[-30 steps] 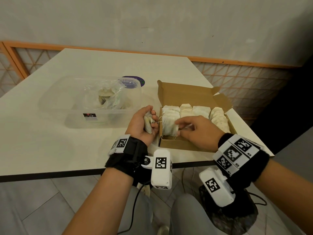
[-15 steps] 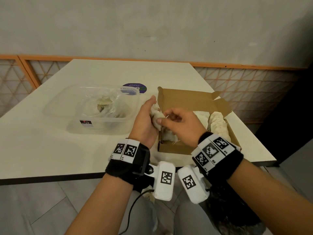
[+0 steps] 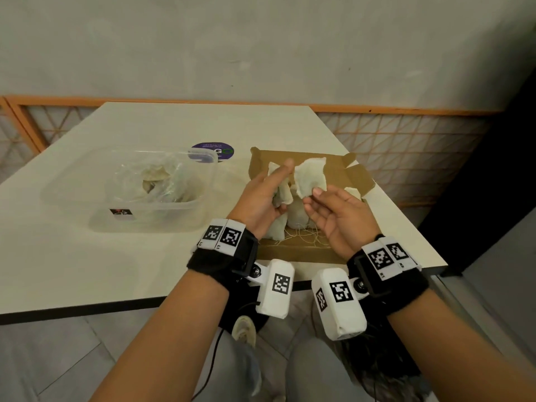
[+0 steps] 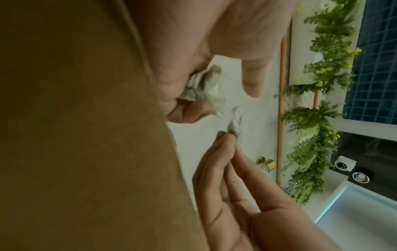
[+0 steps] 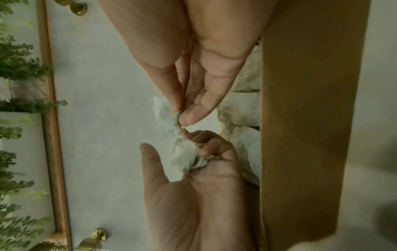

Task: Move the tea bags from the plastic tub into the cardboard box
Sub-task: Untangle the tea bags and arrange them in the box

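Note:
Above the open cardboard box [image 3: 293,252], my left hand [image 3: 279,188] grips a small bunch of crumpled tea bags [image 3: 282,195], thumb up. Beside it, my right hand [image 3: 312,197] pinches one pale tea bag [image 3: 309,177] by its lower edge and holds it upright. The right wrist view shows that pinched tea bag [image 5: 166,118] just apart from the bunch [image 5: 187,158] in the left palm. Rows of tea bags [image 5: 242,110] lie in the box, with loose strings near its front wall. The clear plastic tub [image 3: 72,195] to the left holds more tea bags [image 3: 155,181] inside a crinkled bag.
The white table [image 3: 116,256] carries the tub and the box; its front edge runs just under my wrists. A round purple sticker [image 3: 213,146] lies behind the tub. The box's back flap [image 3: 333,166] stands up behind my hands. An orange lattice rail [image 3: 406,140] borders the table.
Both hands have risen from the box's front row. My right hand, earlier down among the packed bags, now pinches a single tea bag drawn away from the bunch in my left hand.

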### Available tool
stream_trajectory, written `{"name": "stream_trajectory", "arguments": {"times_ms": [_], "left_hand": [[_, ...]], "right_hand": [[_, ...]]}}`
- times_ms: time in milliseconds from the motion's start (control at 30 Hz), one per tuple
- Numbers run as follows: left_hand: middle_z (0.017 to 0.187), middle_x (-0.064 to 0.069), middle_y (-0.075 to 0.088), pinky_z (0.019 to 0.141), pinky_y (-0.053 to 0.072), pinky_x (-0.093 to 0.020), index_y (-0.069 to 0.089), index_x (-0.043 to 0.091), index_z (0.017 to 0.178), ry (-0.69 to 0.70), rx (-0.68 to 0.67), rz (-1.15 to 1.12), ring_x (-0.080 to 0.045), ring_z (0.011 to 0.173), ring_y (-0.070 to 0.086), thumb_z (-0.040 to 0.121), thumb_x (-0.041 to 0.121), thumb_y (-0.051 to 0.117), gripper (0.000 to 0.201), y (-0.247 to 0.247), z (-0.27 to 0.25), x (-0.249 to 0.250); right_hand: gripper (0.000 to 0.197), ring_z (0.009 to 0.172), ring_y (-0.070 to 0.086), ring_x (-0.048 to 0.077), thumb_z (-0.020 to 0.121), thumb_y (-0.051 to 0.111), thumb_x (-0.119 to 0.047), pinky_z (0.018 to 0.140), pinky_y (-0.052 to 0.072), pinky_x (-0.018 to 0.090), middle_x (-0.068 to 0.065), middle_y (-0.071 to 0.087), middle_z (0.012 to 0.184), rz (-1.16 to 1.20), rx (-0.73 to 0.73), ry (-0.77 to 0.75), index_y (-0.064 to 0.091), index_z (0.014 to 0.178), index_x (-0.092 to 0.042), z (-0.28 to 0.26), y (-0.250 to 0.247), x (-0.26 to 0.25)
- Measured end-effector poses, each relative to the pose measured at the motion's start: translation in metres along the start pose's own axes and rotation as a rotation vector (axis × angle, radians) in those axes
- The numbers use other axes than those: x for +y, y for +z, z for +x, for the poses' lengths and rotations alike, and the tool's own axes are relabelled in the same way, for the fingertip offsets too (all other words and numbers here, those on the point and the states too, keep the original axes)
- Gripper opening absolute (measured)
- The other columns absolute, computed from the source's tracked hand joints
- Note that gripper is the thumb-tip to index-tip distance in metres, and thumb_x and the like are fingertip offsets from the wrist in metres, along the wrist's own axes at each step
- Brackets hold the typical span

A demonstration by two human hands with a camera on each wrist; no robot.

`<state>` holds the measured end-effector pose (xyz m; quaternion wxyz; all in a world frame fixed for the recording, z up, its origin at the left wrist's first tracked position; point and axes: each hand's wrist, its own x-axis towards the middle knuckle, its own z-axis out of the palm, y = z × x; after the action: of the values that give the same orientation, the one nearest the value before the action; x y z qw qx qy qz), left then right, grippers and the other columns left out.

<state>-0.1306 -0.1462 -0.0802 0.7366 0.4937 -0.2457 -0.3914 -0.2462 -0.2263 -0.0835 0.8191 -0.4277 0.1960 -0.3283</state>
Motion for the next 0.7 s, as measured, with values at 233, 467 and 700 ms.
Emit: {"name": "stream_trajectory", "arguments": {"times_ms": [233,467,700], "left_hand": [[0.063,0.002,0.056,0.046,0.035,-0.014,0.058,0.015,0.076,0.033,-0.020,-0.014,-0.004,0.053,0.048,0.090,0.008,0.061,0.016,-0.0015,-0.0011,-0.0022],[0.062,0.004,0.061,0.047,0.043,-0.014,0.063,0.012,0.083,0.029,-0.033,-0.007,-0.003,0.053,0.056,0.089,0.010,0.062,0.007,0.0034,-0.0046,-0.0018],[0.055,0.003,0.055,0.041,0.040,-0.014,0.064,0.012,0.080,0.038,0.021,0.027,-0.005,0.047,0.052,0.088,0.012,0.063,0.008,0.0056,-0.0076,-0.0006]], "right_hand": [[0.010,0.081,0.065,0.012,0.086,0.057,-0.010,0.083,0.052,0.031,-0.002,0.070,0.084,-0.105,-0.092,0.014,0.062,0.090,-0.018,-0.0022,0.0011,-0.0002],[0.009,0.086,0.059,0.011,0.090,0.055,-0.015,0.075,0.047,0.024,-0.002,0.066,0.091,-0.133,-0.015,-0.019,0.063,0.088,-0.018,-0.0012,0.0017,0.0013],[0.006,0.075,0.062,0.010,0.088,0.059,-0.014,0.061,0.049,0.022,-0.002,0.065,0.085,-0.222,-0.004,-0.054,0.063,0.087,-0.019,-0.0045,0.0045,-0.0013]]}}
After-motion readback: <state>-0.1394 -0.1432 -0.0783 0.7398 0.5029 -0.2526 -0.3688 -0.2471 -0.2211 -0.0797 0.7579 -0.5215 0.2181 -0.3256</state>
